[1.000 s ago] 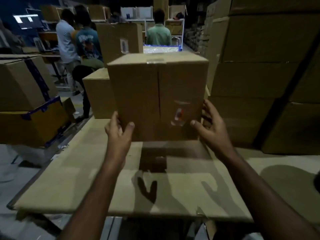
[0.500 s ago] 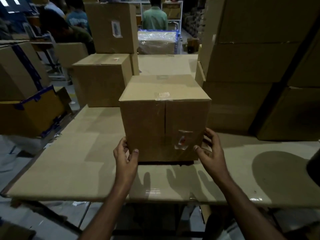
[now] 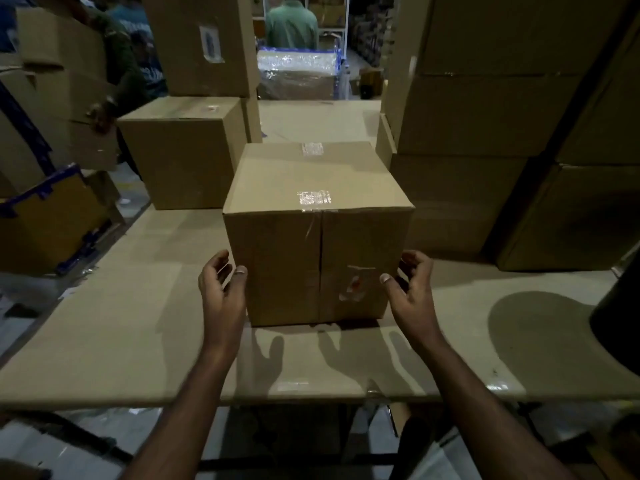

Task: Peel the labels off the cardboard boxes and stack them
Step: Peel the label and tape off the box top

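The box [image 3: 317, 233] stands upright on the table [image 3: 121, 327] straight ahead of me, between my hands. My left hand [image 3: 221, 289] sits just off its left edge and my right hand [image 3: 410, 289] just off its right, both with loosely spread fingers, holding nothing. The torn label [image 3: 355, 284] sits low on the near face toward the right, so my right hand is nearer to it.
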Action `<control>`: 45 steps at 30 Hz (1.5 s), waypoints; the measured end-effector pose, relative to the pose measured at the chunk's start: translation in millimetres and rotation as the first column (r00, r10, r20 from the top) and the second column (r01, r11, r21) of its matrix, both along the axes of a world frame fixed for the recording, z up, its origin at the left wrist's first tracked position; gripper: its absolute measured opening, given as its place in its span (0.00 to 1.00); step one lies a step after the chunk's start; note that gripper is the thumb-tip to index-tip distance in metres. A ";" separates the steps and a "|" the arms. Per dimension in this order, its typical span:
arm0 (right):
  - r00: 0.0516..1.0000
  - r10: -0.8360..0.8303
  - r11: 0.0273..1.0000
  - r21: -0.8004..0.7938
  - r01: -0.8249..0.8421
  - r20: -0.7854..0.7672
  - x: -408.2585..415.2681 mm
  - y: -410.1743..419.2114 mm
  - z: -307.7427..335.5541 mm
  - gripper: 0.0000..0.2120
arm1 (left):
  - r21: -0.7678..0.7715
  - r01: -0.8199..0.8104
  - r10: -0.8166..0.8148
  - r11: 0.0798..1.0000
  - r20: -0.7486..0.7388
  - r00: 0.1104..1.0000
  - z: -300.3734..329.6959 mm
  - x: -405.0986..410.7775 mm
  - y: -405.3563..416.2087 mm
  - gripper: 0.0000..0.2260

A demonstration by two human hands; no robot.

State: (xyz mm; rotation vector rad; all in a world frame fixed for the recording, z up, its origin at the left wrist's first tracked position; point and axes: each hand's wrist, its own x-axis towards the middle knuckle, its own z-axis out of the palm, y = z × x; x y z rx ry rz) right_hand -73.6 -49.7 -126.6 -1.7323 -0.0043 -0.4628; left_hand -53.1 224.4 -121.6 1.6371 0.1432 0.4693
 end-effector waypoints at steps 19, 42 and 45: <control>0.996 0.049 0.985 -0.167 -0.037 0.071 5.2 2.2 97.6 0.20 | 0.225 0.002 -0.032 0.974 0.133 0.991 102.4 2.7 -6.2 0.28; 0.984 -0.176 0.885 -0.433 0.170 0.028 3.1 -1.9 144.2 0.19 | 0.686 -0.046 0.172 0.726 -0.116 0.978 167.6 -2.8 -42.6 0.35; 0.975 -0.219 0.845 -0.493 0.207 0.033 10.1 -1.0 144.8 0.20 | 0.726 -0.045 0.178 0.686 -0.107 0.978 167.5 4.7 -41.0 0.34</control>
